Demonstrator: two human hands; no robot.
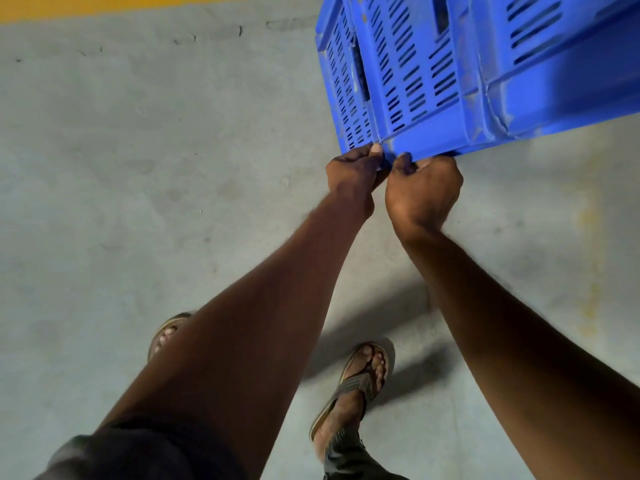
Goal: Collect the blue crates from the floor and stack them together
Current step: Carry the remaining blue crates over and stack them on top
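Blue slotted plastic crates (485, 71) fill the upper right of the head view, nested one inside another and tipped so their sides face me. My left hand (353, 174) and my right hand (424, 192) sit close together at the crates' near bottom rim, both with fingers curled around that edge. The crates run out of frame at the top and right, so their full number and insides are hidden.
Grey concrete floor (138, 168) spreads around me, with a yellow painted band (104, 5) along the far top left. My feet in sandals (356, 382) stand below the hands. Faint yellow marks stain the floor at right.
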